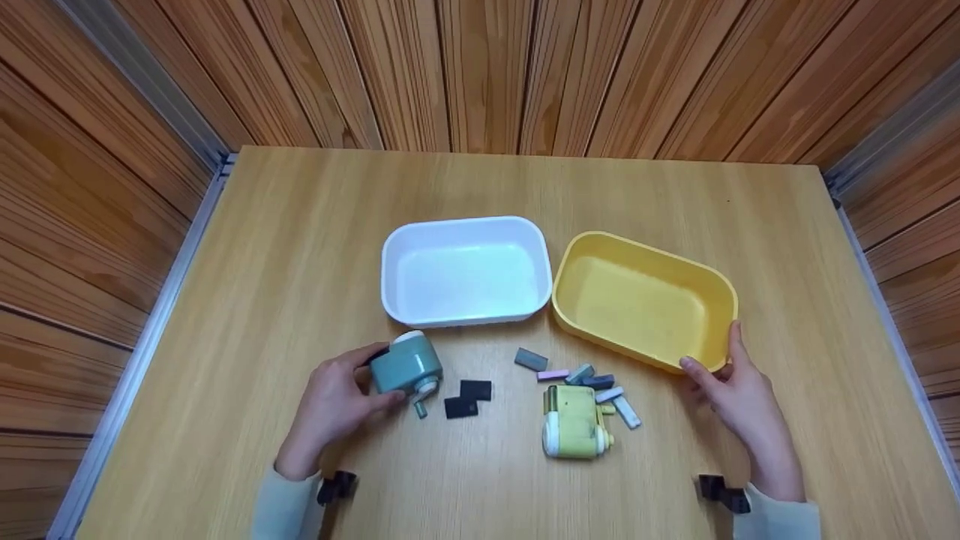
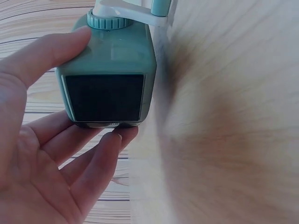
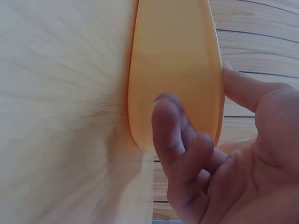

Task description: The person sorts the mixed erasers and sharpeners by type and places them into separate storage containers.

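Observation:
My left hand grips a teal hand-crank pencil sharpener, thumb on one side and fingers on the other. Its white crank arm and dark rectangular panel show in the left wrist view. On the right, my right hand holds the near right corner of a yellow plastic bin, with a digit at the rim and curled fingers against the outer wall. Nothing shows inside the bin. Between the hands lies a yellow-green crank sharpener.
A white bin stands left of the yellow one, their sides close together. Two flat black pieces lie beside the teal sharpener. Several small grey, pink and blue sticks are scattered behind the yellow-green sharpener. Wood-grain panels border the table.

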The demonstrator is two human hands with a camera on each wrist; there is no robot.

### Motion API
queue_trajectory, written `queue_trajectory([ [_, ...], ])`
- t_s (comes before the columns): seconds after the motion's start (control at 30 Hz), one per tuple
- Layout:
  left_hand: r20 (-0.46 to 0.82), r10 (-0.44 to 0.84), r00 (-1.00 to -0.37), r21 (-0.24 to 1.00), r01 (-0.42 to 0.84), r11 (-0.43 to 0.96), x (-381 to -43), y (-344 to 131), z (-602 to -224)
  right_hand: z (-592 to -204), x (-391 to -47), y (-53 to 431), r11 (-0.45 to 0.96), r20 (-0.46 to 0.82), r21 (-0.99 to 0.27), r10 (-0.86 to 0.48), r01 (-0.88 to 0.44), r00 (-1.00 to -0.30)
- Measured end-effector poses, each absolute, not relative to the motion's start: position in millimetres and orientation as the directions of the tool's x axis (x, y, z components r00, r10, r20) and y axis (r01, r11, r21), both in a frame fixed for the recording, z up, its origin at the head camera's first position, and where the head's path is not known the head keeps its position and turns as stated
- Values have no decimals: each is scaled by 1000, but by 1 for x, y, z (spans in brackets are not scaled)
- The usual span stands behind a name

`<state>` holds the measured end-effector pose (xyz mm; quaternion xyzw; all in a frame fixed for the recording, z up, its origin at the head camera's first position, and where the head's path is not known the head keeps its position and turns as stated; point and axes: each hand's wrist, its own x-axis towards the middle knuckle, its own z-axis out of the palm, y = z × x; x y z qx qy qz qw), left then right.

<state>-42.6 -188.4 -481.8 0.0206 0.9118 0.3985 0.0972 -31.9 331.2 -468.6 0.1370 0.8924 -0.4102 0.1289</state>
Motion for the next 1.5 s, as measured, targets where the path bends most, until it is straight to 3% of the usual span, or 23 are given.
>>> queue_trajectory([
  [0.73,-101,132,-986,804,-3,595,-46,-197,-463,-466,-36,335,659,-369,-664,123,353,-921],
  [1.5,23,192,-981,764,141,630,-87,-190,-426,-468,-36,334,632,-366,-690,115,352,-923],
])
